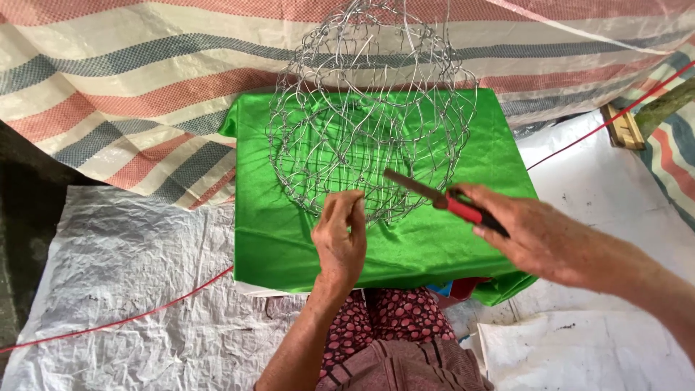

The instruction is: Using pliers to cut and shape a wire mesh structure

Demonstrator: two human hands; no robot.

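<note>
A round basket frame of woven silver wire [369, 108] lies tilted on a bright green cloth [282, 239], its open mouth facing me. My left hand [339, 235] pinches the wire at the frame's near rim. My right hand [539, 232] grips pliers [441, 198] with red and black handles. The closed brown jaws of the pliers point left, over the near rim of the frame.
The green cloth covers a low stand. Striped red, blue and white tarpaulin [123, 80] hangs behind it. Crinkled white plastic sheeting [130, 282] covers the ground. A thin red cord [145, 313] runs across it. A wooden block [624, 127] lies at the right.
</note>
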